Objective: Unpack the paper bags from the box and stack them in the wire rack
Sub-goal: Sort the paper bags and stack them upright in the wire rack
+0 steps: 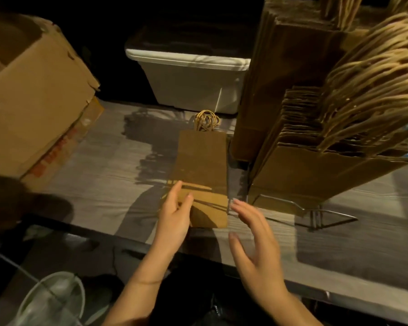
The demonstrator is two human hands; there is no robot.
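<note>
Our left grip [174,217] pinches the near edge of the paper bags [200,161], which lie lengthwise on the bench [104,184] with handles away, while our right grip [254,250] hovers open beside them, nearer the wire rack [315,218].

single head-worn wide-angle view. it is aimed forward and down onto the table [99,184], taken close, from above its near edge.

- Flat paper bags [201,161], brown, twine handles pointing away, lie on the tabletop [104,184].
- Cardboard box [33,95] stands at left, flap torn.
- Wire rack [325,216] at right holds upright bags [292,175].
</note>
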